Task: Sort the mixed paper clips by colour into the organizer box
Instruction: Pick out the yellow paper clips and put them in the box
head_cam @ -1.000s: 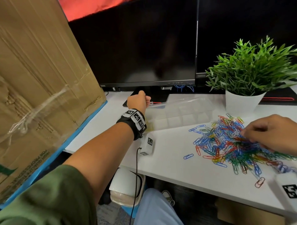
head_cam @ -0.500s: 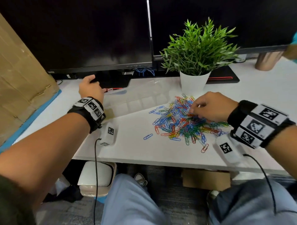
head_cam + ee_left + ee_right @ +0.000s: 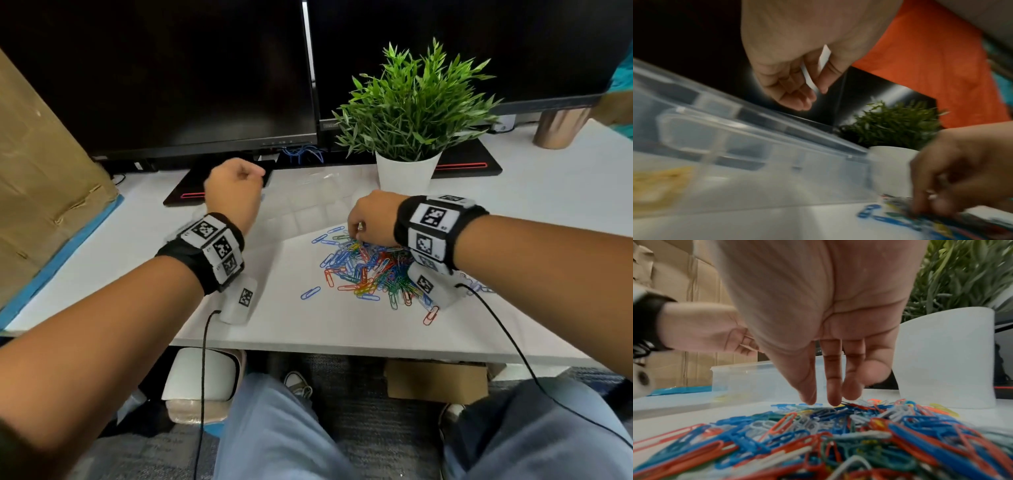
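Picking was in hand: the right hand point(image 3: 371, 219) set its fingers point(image 3: 831, 386), straight and pressed together, on the paper clips point(image 3: 370, 270) heaped on the surface point(image 3: 308, 325) beside the organizer box point(image 3: 301, 212). The left hand point(image 3: 233, 192) hung above the box, loosely curled, seemingly empty. Next, one clip likely needed pinching free.

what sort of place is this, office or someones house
Probably an office workstation, though a home office is possible. Two dark monitors stand side by side at the back of a white desk, a potted plant sits before them, and coloured paper clips lie heaped on the desk.
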